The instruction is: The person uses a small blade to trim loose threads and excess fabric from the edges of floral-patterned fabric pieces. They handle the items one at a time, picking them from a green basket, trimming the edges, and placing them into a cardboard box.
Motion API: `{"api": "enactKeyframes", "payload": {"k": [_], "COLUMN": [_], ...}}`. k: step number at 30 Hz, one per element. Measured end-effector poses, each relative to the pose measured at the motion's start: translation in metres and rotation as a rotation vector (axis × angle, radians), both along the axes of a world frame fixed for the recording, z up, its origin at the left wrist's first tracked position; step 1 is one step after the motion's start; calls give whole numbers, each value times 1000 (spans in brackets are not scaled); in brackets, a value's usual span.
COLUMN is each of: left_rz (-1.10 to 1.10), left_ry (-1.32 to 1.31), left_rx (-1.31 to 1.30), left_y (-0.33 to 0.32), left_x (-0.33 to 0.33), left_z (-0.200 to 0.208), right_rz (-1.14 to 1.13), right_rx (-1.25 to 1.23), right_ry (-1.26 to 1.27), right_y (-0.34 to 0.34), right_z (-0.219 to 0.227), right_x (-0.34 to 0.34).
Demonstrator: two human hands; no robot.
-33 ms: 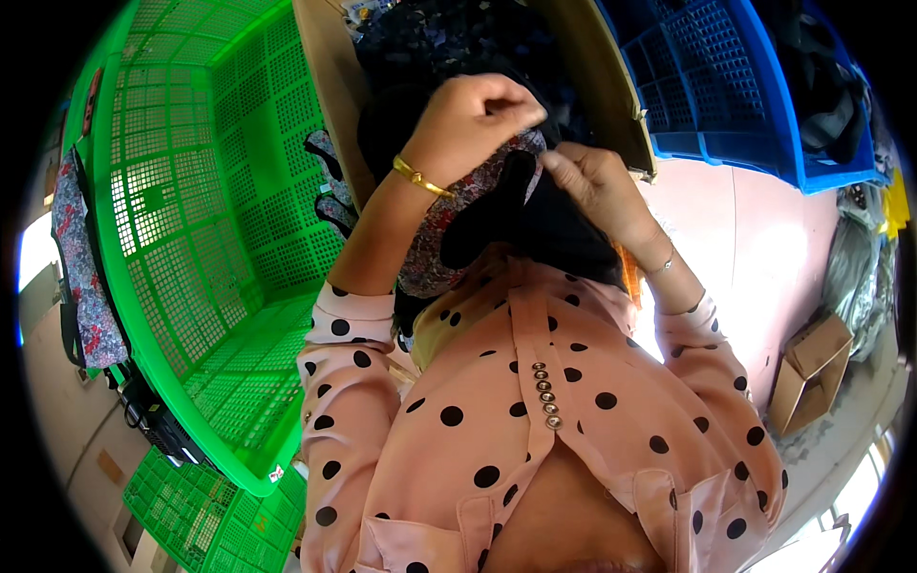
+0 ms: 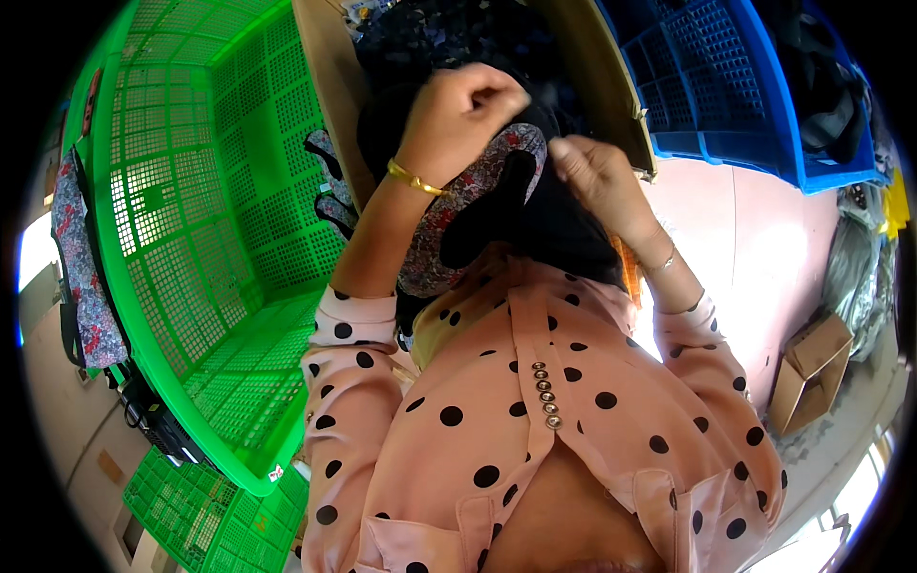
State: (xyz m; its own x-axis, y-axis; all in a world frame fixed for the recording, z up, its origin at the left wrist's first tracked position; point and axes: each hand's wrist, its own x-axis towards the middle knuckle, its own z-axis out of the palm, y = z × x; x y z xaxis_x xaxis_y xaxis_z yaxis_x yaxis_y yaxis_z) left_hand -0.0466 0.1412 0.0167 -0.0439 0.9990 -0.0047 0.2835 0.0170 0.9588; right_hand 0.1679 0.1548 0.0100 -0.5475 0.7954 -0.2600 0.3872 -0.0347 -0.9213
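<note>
A floral piece with a black inner part point(image 2: 485, 180) lies in front of the person's polka-dot blouse point(image 2: 592, 382), over black cloth point(image 2: 581, 239). The left hand point(image 2: 461, 113) hangs just above its upper edge, fingers curled toward the thumb; it is blurred, so I cannot tell whether that grip pinches anything. The right hand point(image 2: 600, 183) is just beside the piece's rounded end, thumb close to the fingers, its hold equally unclear. The piece appears shaped and in hand, set down in neither the green crate point(image 2: 287, 201), the cardboard box point(image 2: 621, 72) nor the blue crate point(image 2: 707, 86); another floral cloth point(image 2: 86, 263) hangs outside the green crate. How much work remains on it does not show.
</note>
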Motion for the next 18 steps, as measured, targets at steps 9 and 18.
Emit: {"api": "enactKeyframes", "payload": {"k": [9, 18], "left_rz": [115, 307], "left_ry": [656, 16], "left_rx": [291, -43], "left_y": [-90, -88], "left_x": [43, 44], "left_z": [16, -10], "right_rz": [-174, 75], "right_rx": [-20, 584], "right_ry": [274, -47], "right_y": [-9, -12], "right_z": [-33, -26], "right_x": [-3, 18]}}
